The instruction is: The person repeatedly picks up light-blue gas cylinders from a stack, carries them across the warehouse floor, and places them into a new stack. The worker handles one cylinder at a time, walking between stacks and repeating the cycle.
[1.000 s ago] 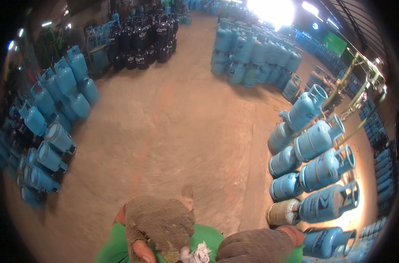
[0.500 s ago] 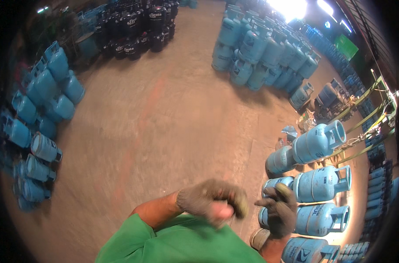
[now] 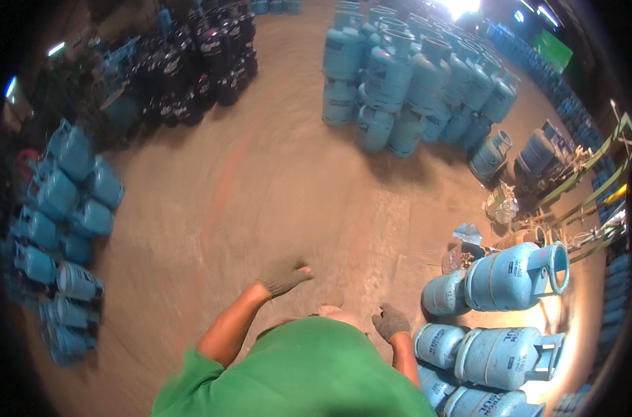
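Both hands wear greyish-brown knit gloves and hang apart in front of my green shirt [image 3: 316,368], over the brown floor. My left hand [image 3: 286,276] is open and slightly blurred, its fingers pointing right with a bare fingertip showing; nothing is visible in it. My right hand [image 3: 391,323] is open too, its fingers loosely bent and apart, with no object seen in it. Nearest to the right hand is a light-blue gas cylinder [image 3: 441,345] lying on its side. Beside it another blue cylinder [image 3: 500,356] lies with its collar toward the right.
More cylinders [image 3: 516,278] lie in a row at the right. Upright blue cylinders [image 3: 392,76] stand stacked at the far middle-right, dark ones [image 3: 191,69] at the far left. A blue pile [image 3: 59,194] lines the left side. Green metal rails [image 3: 587,181] run along the right.
My hands have moved apart and lower, away from each other: the left to the left, the right to the left off the cylinder row. The view has shifted.
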Tool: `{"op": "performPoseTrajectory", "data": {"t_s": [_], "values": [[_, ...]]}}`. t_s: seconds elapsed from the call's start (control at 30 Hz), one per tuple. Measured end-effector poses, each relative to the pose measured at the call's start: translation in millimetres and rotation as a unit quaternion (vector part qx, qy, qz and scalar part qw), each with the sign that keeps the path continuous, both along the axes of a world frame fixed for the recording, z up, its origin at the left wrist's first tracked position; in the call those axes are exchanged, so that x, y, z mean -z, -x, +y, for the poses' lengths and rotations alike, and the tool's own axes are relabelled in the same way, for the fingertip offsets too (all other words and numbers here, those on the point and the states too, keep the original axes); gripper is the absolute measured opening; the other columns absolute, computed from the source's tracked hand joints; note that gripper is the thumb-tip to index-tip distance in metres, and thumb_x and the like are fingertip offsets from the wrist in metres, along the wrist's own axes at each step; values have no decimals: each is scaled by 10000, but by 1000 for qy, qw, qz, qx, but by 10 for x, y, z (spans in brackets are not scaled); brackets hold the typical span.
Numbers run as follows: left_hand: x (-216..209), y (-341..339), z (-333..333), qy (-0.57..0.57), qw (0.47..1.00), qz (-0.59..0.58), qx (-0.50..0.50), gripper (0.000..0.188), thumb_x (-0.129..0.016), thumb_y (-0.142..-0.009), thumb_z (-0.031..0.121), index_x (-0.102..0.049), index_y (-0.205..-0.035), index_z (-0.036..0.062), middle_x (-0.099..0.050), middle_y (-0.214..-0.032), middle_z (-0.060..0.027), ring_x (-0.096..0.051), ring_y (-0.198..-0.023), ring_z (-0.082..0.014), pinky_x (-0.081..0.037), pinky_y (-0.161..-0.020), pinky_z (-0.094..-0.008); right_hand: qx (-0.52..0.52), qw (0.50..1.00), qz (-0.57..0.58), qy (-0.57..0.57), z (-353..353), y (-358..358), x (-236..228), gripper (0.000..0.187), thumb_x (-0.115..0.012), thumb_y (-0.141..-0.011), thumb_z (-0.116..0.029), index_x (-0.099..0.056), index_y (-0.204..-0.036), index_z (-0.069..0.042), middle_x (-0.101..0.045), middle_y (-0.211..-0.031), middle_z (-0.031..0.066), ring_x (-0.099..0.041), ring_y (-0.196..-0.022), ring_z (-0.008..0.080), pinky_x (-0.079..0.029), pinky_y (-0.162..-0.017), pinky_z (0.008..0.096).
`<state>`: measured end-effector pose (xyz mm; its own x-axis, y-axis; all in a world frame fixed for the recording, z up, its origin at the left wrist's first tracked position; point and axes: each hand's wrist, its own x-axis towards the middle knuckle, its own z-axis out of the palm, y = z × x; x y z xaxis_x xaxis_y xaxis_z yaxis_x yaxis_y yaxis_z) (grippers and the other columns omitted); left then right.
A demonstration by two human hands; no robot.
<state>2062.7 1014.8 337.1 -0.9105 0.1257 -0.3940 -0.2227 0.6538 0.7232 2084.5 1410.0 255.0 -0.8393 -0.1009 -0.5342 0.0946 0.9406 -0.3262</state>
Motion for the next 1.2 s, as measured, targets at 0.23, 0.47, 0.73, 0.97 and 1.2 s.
{"op": "performPoseTrajectory", "data": {"t_s": [0.23, 0.47, 0.73, 0.97, 1.2], "values": [[443, 1178, 0, 7, 990, -66, -127, 451, -734, -990, 422, -777, -1158, 6, -792, -1166, -204, -739, -1079, -352, -550, -952, -456, -12, 997, -3, 83, 256, 2087, -248, 640, -636, -998, -429, -636, -1498, -30, -705, -1441, 251, -666, -1343, 424, -513, -1154, 490], [884, 3221, 433, -15, 995, -35, -95, 491, -735, -986, 428, -773, -1226, 2, -788, -1198, -232, -742, -1129, -398, -559, -994, -482, 67, 997, -15, 42, 1105, 3525, 22, 618, -665, -985, -410, -660, -1447, -1, -732, -1370, 277, -681, -1310, 440, -521, -1141, 492], [984, 6712, 894, 34, 997, 50, -39, 573, -738, -967, 489, -771, -1271, 4, -768, -1290, -236, -721, -1228, -397, -546, -1066, -491, 122, 980, -151, -50, 2379, 4305, 1440, 446, -697, -983, -370, -734, -1262, -25, -774, -1290, 223, -743, -1206, 408, -581, -1035, 502], [416, 8886, 1601, 8, 974, 227, 13, 393, -773, -982, 355, -754, -1166, 9, -778, -1111, -183, -748, -1048, -323, -573, -916, -444, -163, 967, -164, -104, 2959, 4623, 1813, 272, -669, -989, -298, -789, -1173, -138, -816, -1172, 162, -780, -1119, 384, -608, -959, 517], [-516, 10924, 1379, -97, 936, 299, -159, 508, -718, -996, 444, -766, -1277, 24, -743, -1304, -175, -736, -1181, -337, -562, -1002, -440, -136, 974, -166, -75, 3054, 6131, 2431, 268, -623, -1000, -283, -806, -1154, -162, -806, -1180, 182, -766, -1139, 403, -605, -960, 531]]}}
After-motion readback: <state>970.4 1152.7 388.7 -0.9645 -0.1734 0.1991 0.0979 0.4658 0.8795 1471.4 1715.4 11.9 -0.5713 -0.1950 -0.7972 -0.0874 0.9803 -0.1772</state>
